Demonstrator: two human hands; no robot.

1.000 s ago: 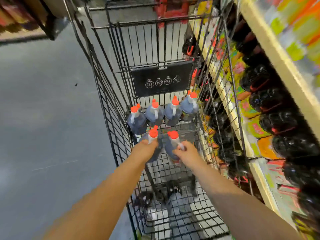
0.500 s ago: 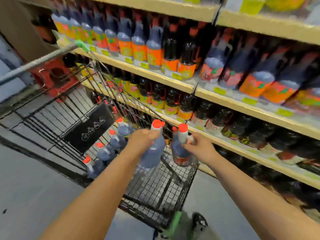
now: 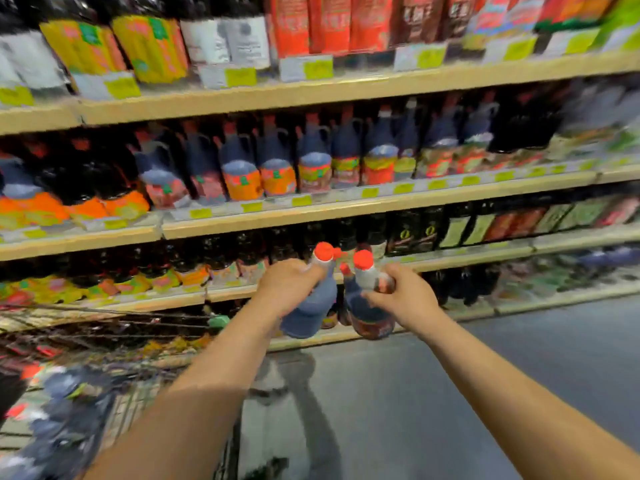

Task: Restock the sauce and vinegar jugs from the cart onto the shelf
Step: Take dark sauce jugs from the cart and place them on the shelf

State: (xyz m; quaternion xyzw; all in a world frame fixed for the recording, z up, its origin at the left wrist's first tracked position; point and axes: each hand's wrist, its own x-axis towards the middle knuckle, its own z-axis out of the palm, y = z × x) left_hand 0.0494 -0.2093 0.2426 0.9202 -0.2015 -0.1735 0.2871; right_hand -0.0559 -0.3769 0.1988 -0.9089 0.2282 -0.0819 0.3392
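two dark orange-capped plastic jugs (image 3: 311,315) hang close, left hand (image 3: 287,285) and right hand (image 3: 405,293) clamped just below their caps. a knock could loosen either grip.

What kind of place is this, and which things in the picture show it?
Most likely a grocery store aisle. Long shelves hold rows of sauce bottles, yellow price tags run along the shelf edges, and a wire shopping cart stands at the lower left.
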